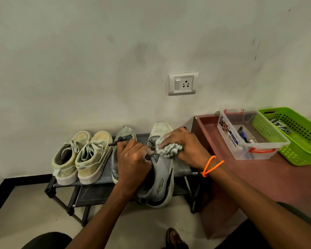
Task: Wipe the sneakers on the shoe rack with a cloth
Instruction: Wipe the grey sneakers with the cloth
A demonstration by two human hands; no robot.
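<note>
A low black shoe rack [95, 187] stands against the wall. On its top shelf sit a beige pair of sneakers [83, 157] at the left and a grey sneaker [122, 135] beside them. My left hand [133, 162] grips the collar of a second grey sneaker [162, 180], whose heel sticks out past the rack's front edge. My right hand [183, 144] holds a bunched grey-white cloth [169, 149] against that sneaker's laces and tongue. An orange beaded band circles my right wrist.
A reddish-brown table [258, 177] stands right of the rack. It carries a clear plastic box [244, 139] with pens and a green perforated basket [298, 139]. A wall socket [183, 83] is above the rack. My sandalled foot [174, 238] is on the pale floor below.
</note>
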